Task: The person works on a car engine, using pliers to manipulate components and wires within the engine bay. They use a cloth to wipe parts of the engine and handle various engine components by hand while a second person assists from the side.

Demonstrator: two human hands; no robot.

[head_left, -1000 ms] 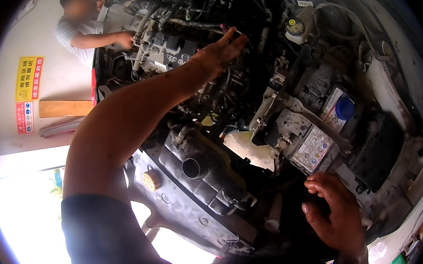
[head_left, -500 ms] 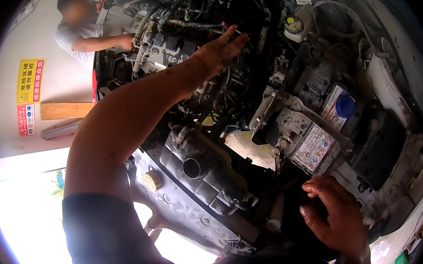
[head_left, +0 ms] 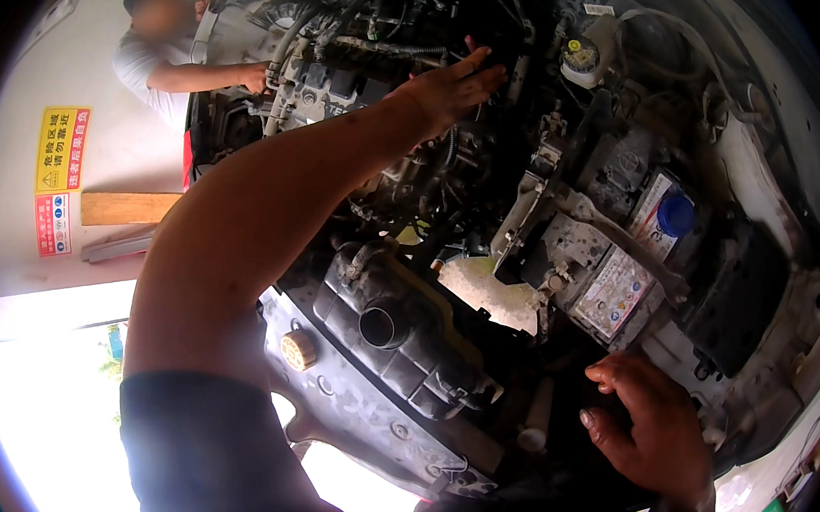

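Stretched across the engine bay, my left hand (head_left: 459,88) has its fingers extended and apart over dark hoses, right of the engine cover (head_left: 325,94); a small pink piece (head_left: 472,42) shows at its fingertips, and contact is unclear. My right hand (head_left: 640,421) hangs at lower right with loosely curled fingers, thumb apart, below the battery (head_left: 610,293). A blue cap (head_left: 675,216) lies upon the battery area. A black plastic reservoir (head_left: 409,362) with a round neck fills the lower middle, beside a yellowish cap (head_left: 298,349) on the front panel.
A co-worker (head_left: 154,64) in a grey shirt reaches into the bay from the upper left, a hand near the engine. Behind are wall signs (head_left: 61,149), a wooden board (head_left: 127,207) and a bright opening at lower left. The fender (head_left: 792,158) bounds the right.
My left hand has shifted slightly to the right over the hoses. My right hand keeps much the same pose, and the view has moved very slightly.
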